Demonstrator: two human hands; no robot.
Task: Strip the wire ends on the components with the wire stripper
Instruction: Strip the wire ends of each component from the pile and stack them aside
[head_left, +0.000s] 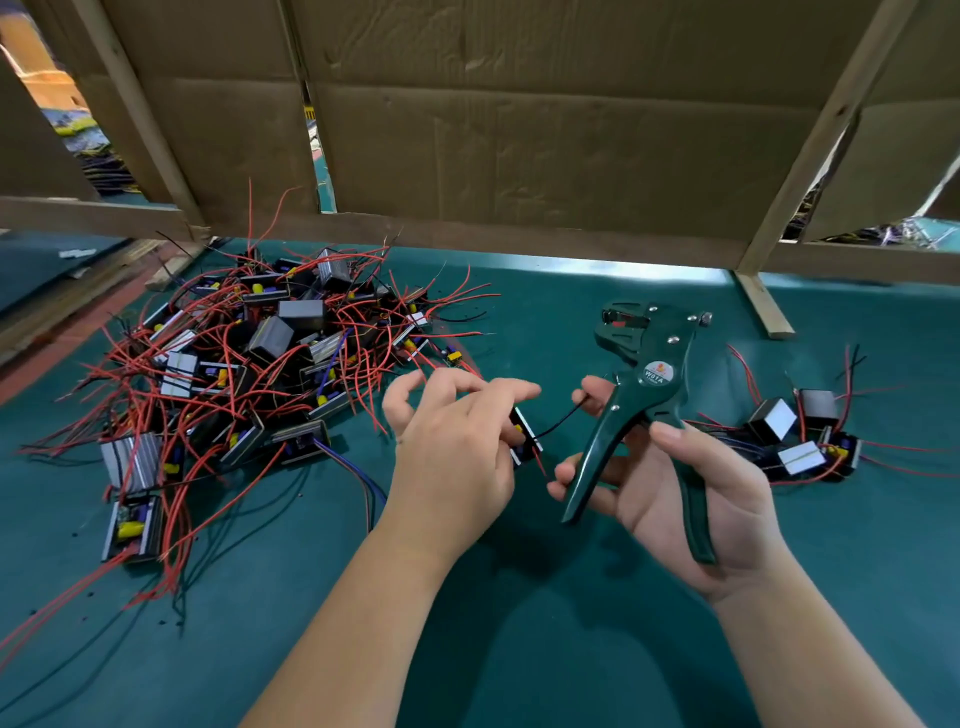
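Observation:
My right hand (680, 488) grips the handles of a dark green wire stripper (644, 384), jaws pointing up and away. My left hand (457, 441) holds a small black component (524, 436) by its body, with the other fingers spread. A thin black wire (561, 422) runs from this component to the fingertips of my right hand beside the stripper handle. A short red wire (540, 465) hangs below the component. The wire is not in the stripper's jaws.
A big heap of components with red, black and blue wires (249, 364) lies at the left on the green table (519, 597). A small group of components (800, 436) lies at the right. A cardboard and wood partition (519, 130) stands behind.

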